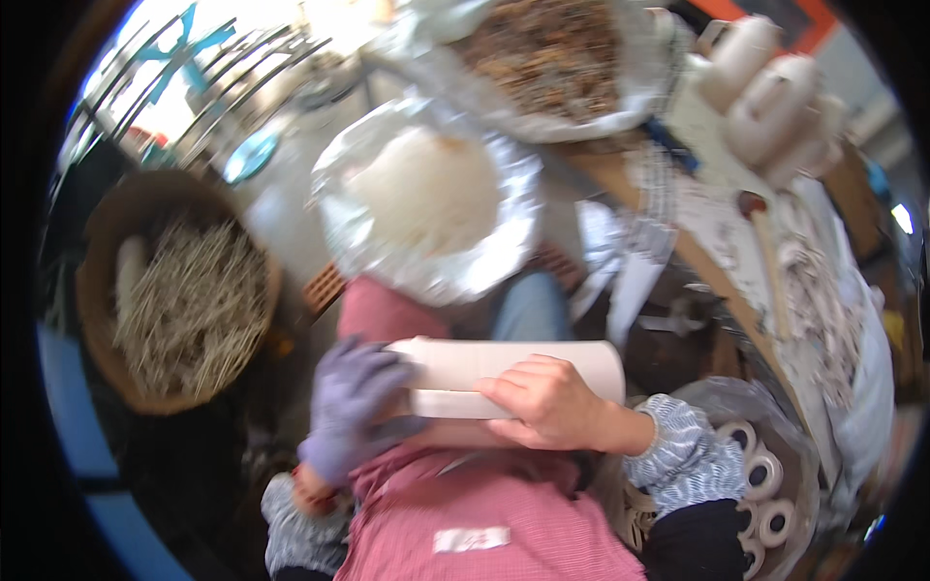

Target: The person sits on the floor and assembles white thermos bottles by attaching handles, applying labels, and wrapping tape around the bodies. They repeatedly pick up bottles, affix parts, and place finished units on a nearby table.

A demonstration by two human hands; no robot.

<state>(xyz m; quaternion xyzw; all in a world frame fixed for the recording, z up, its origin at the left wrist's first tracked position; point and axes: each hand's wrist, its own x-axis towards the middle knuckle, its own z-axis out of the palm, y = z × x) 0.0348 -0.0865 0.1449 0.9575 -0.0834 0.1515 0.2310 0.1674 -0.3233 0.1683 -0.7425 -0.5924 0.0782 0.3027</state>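
Note:
Across my lap lies a smooth, pale off-white cylinder (pixel 484 360), with a raised straight ledge along the side facing me. My exact view of what it is made of is limited. My right hand (pixel 547 402) is bare and grips its right half, thumb and fingers bent over the ledge. At the left end, my left hand (pixel 358 402), in a purple glove and slightly blurred, curls its fingers round the cylinder's end. Its palm side is hidden. A pink garment (pixel 475 513) covers my front, just below the cylinder.
Beyond my knees stands a foil-lined tub (pixel 518 194) of white material, behind it a lined container (pixel 635 116) of brown bits. A round bin (pixel 97 339) of thin sticks is at left. On the right are a cluttered bench (pixel 712 208), white cylinders (pixel 775 102) and a bag of rings (pixel 773 523).

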